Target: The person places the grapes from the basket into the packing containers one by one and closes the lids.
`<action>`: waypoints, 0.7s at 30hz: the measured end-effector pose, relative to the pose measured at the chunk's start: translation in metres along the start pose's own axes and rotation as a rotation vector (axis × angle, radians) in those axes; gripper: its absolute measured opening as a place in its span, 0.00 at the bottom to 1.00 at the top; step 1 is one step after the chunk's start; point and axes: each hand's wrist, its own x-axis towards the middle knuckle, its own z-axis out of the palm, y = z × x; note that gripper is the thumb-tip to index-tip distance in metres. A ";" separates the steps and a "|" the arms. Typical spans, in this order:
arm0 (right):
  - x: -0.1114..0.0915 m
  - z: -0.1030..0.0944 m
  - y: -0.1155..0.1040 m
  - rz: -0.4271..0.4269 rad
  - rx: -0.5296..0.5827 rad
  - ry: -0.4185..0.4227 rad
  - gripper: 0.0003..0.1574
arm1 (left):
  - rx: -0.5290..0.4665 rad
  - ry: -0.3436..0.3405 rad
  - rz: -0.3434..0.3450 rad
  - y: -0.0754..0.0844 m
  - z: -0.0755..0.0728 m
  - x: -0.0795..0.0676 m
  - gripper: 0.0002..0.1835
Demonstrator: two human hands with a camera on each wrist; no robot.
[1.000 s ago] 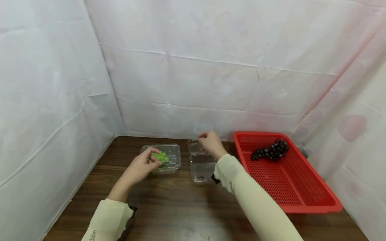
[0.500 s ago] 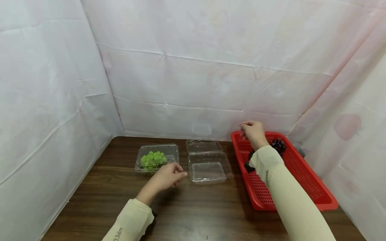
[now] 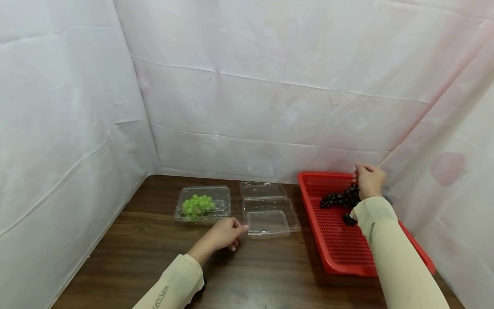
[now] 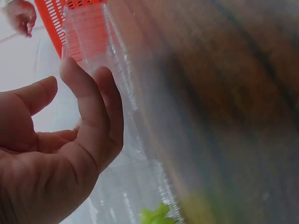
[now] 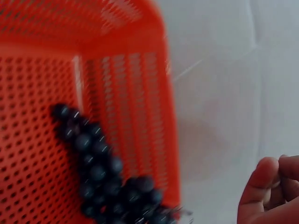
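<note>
At frame right, our right hand (image 3: 369, 180) curls, seemingly pinching the dark grapes (image 3: 340, 198) in the red basket (image 3: 339, 253); left hand (image 3: 227, 234) relaxed, steadying the empty clamshell (image 3: 270, 214).

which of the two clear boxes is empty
The open clear box beside the red basket, by the left hand, is empty; the other clear box, further left, holds green grapes.

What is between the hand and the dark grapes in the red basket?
Nothing visible. The right hand hovers at the far end of the red basket, right above the dark grapes, with open air between them. The basket has no lid.
</note>
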 end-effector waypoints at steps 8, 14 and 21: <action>0.009 -0.031 0.017 0.050 -0.062 0.138 0.06 | -0.111 -0.067 0.008 -0.002 0.004 0.004 0.18; 0.021 -0.043 0.028 0.023 -0.454 0.231 0.16 | -0.149 -0.077 0.019 -0.002 0.008 0.012 0.16; 0.026 -0.051 0.041 0.035 -0.634 0.230 0.24 | -0.168 -0.078 0.030 0.001 0.010 0.012 0.15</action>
